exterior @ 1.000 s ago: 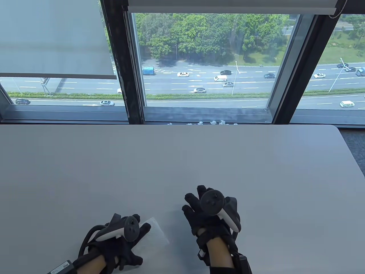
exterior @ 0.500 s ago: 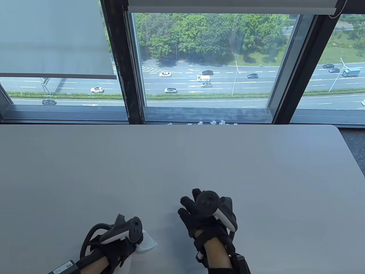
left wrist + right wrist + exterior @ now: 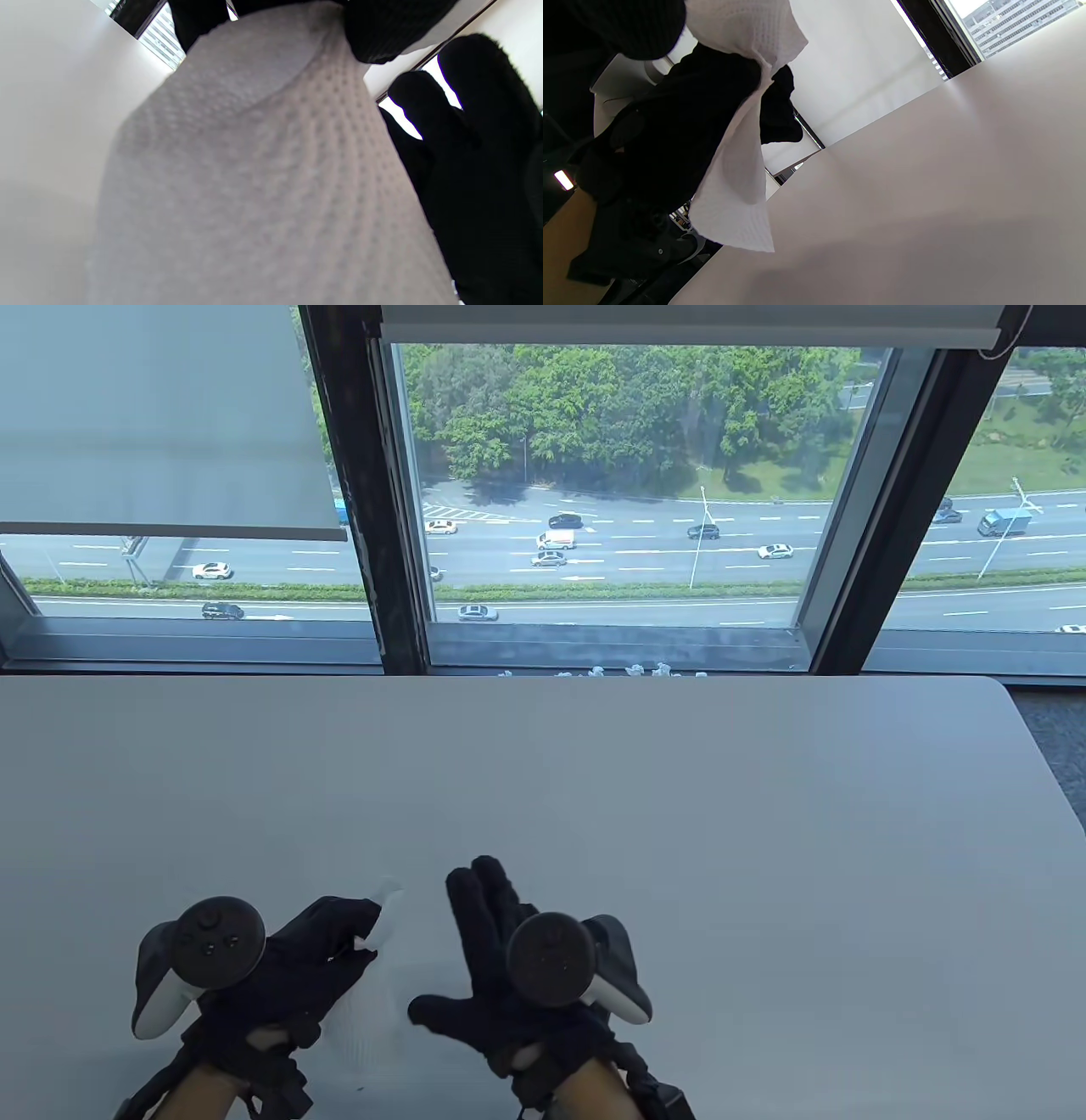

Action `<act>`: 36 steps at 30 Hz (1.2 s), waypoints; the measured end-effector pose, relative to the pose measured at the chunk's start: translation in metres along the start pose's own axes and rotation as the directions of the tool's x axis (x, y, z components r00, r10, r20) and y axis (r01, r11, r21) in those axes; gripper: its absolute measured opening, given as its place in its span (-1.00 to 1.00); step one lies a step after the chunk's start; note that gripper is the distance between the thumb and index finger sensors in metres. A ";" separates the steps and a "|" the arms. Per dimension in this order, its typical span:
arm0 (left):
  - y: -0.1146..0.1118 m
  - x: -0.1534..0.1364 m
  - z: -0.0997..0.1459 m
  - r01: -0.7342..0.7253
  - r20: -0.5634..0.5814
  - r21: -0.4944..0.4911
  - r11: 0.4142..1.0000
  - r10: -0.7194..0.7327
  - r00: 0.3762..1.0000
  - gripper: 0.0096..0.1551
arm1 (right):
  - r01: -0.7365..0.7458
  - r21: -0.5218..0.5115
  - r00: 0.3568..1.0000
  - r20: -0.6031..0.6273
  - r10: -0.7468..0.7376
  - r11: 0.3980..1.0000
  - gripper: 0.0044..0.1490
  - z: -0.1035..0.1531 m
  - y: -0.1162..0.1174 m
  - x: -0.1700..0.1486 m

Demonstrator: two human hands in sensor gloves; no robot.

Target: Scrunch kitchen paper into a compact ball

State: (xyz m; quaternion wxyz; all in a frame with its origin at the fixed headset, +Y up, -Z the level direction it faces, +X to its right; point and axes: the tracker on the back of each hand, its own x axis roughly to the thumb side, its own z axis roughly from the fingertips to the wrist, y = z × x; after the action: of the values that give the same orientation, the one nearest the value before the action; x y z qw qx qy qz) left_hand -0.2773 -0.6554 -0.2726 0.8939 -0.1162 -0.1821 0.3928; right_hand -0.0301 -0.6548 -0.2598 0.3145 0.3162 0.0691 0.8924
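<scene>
A white embossed kitchen paper sheet [image 3: 369, 1010] hangs loosely from my left hand [image 3: 352, 929], which pinches its top edge above the table's near edge. In the left wrist view the paper [image 3: 254, 169] fills the frame below my fingers [image 3: 382, 29]. My right hand [image 3: 471, 950] is open with fingers spread, just right of the sheet and not gripping it; it also shows in the left wrist view [image 3: 479, 148]. In the right wrist view the sheet [image 3: 734, 182] drapes down in front of my left hand [image 3: 670, 140], its lower corner near the table.
The white table [image 3: 679, 814] stretches away to the window. Several small crumpled paper balls [image 3: 628, 672] lie just beyond the far edge on the sill. The table's right edge curves off at the far right.
My left hand gathered the flat sheet off the table and lifted it upright. My right hand moved left, close beside the sheet, and stays open.
</scene>
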 end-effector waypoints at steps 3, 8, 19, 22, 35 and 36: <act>-0.015 0.008 -0.003 -0.029 0.032 -0.076 0.997 0.032 0.999 -0.48 | -0.180 -0.075 0.982 0.039 0.183 0.981 0.53 0.002 0.010 0.019; -0.031 0.014 -0.005 -0.048 0.052 -0.169 0.984 0.058 0.997 -0.47 | -0.322 -0.216 0.946 -0.033 0.323 0.922 0.28 0.003 0.019 0.029; -0.045 0.023 0.000 0.085 0.114 -0.171 0.982 -0.066 0.991 0.14 | -0.265 -0.395 0.955 -0.232 0.183 0.880 -0.27 0.006 0.003 0.011; -0.041 0.028 0.005 0.243 0.150 -0.091 0.966 -0.228 0.962 0.44 | 0.041 -0.335 0.962 -0.242 -0.128 0.941 -0.36 0.003 -0.003 -0.014; -0.039 0.044 0.013 0.482 -0.024 0.191 0.855 -0.487 0.873 -0.13 | 0.678 0.099 0.735 -0.139 -0.664 0.729 -0.01 -0.012 0.028 -0.025; -0.035 0.043 0.014 0.499 -0.036 0.209 0.841 -0.503 0.863 -0.28 | 0.697 0.131 0.717 -0.135 -0.684 0.705 0.09 -0.012 0.030 -0.023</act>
State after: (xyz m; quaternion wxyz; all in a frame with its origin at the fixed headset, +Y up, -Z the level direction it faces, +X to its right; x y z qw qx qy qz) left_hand -0.2331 -0.6453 -0.2374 0.9706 0.0348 -0.1725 0.1640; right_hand -0.0396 -0.6915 -0.2716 0.5940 0.2590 0.2713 0.7117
